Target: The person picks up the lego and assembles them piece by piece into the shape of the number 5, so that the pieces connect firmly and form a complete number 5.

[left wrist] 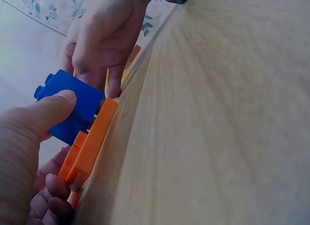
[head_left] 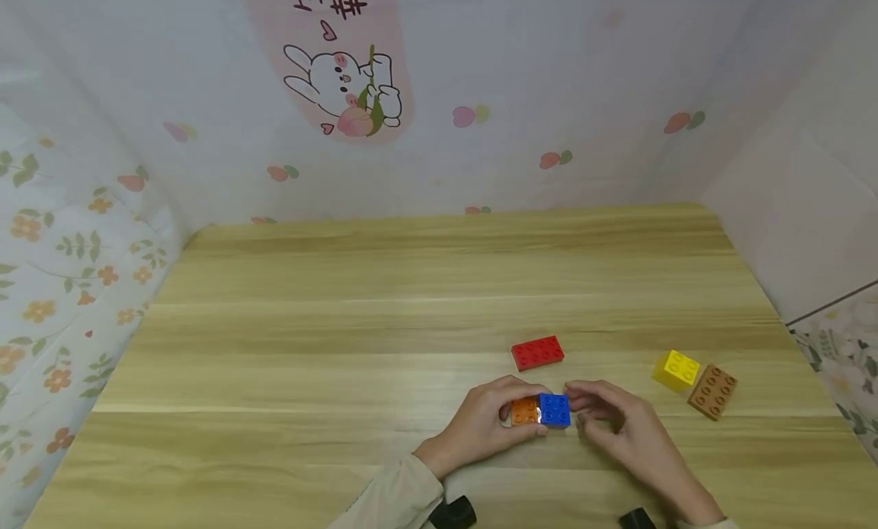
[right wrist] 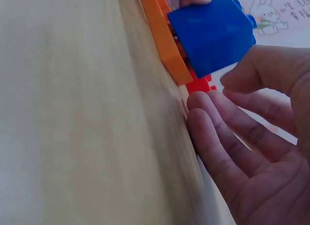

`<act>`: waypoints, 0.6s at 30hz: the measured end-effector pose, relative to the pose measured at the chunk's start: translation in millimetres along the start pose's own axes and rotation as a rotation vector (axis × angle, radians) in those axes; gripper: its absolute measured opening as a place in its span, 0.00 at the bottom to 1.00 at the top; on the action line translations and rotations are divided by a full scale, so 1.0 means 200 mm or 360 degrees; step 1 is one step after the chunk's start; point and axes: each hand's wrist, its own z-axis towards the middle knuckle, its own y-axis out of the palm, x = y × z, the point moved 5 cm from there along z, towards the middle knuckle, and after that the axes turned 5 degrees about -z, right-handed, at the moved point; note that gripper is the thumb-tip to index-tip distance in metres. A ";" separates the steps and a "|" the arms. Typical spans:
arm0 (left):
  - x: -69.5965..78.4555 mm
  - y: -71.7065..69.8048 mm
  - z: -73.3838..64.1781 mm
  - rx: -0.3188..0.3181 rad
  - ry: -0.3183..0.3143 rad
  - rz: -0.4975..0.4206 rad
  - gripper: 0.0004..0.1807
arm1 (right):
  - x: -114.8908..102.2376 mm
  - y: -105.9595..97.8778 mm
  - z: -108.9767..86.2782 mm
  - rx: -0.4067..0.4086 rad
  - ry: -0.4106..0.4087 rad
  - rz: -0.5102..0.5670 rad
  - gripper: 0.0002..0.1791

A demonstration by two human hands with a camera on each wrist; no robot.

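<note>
My left hand pinches a tall blue brick with four studs on top between thumb and forefinger. The blue brick sits over the right part of a flat orange brick. In the left wrist view the orange brick lies low, close over the table, and a narrow gap shows between it and the blue brick. Just right of the bricks is my right hand, fingers loosely bent and holding nothing. Its thumb and fingertips come close to the blue brick in the right wrist view.
Behind the hands lies a flat red brick. To the right, a yellow brick stands beside a flat brown brick. All are on a wooden table, with a printed cloth hanging along its back.
</note>
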 end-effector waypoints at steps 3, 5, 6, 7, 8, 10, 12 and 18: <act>-0.01 0.00 0.00 -0.0001 0.0002 0.0008 0.22 | 0.03 -0.01 0.02 0.0019 0.0037 0.0038 0.26; -0.01 0.00 -0.01 -0.0001 -0.0003 0.0015 0.21 | 0.04 -0.02 0.05 0.0037 0.0052 0.0016 0.26; -0.01 0.00 -0.01 0.0001 -0.0005 0.0020 0.21 | 0.05 -0.03 0.06 0.0048 0.0057 0.0001 0.27; -0.01 0.00 -0.01 0.0000 -0.0008 0.0025 0.21 | 0.05 -0.03 0.08 0.0058 0.0061 -0.0020 0.27; -0.02 0.00 -0.01 0.0000 -0.0010 0.0029 0.21 | 0.06 -0.03 0.09 0.0070 0.0061 -0.0045 0.27; -0.02 0.01 -0.01 -0.0005 -0.0014 0.0034 0.21 | 0.07 -0.04 0.13 0.0100 0.0055 -0.0105 0.25; -0.02 0.01 -0.01 -0.0009 -0.0014 0.0040 0.21 | 0.08 -0.05 0.18 0.0116 0.0040 -0.0148 0.25; -0.03 0.01 -0.01 -0.0006 -0.0018 0.0043 0.21 | 0.15 -0.05 0.27 -0.0001 0.0059 -0.0136 0.29</act>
